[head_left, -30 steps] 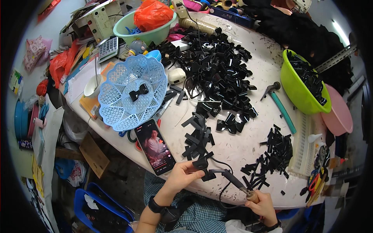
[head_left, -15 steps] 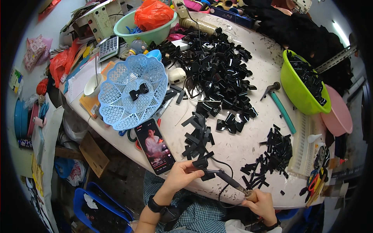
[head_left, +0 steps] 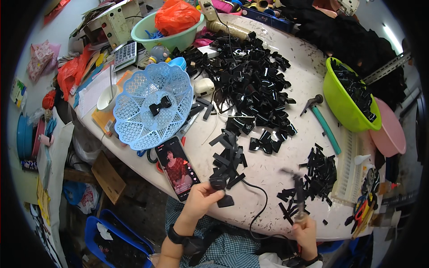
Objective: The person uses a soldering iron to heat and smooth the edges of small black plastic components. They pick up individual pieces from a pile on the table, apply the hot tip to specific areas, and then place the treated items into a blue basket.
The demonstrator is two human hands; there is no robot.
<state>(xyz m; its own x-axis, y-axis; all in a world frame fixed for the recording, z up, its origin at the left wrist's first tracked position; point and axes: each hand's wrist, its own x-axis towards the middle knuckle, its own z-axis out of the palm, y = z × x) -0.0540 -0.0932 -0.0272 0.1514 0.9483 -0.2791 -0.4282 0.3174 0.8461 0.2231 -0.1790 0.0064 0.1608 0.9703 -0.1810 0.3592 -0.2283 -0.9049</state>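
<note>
Between the thumb and fingers of my left hand [head_left: 201, 202] is a black bow [head_left: 225, 202], one half above the fingertips and the other beside them. My right hand [head_left: 305, 236] is closed round the wooden handle of a soldering iron [head_left: 299, 196]. The iron points away from me, and its dark end is smeared by motion near a heap of short black strips [head_left: 319, 172]. Just beyond my left hand lie longer black strips [head_left: 230, 154]. A phone [head_left: 178, 169] with a lit screen rests left of that hand.
A large heap of black bows [head_left: 254, 80] covers the table's middle. One more bow sits in a light blue lattice basket [head_left: 129, 120]. To the right are a hammer [head_left: 325, 127], a green basin [head_left: 330, 98] of black pieces and a pink basin [head_left: 389, 129]. A black cable [head_left: 263, 196] curves near my hands.
My right hand has swung the soldering iron away from the bow, rightward and upward. My left hand has shifted slightly left with the bow, which is turned differently. The phone's picture has changed.
</note>
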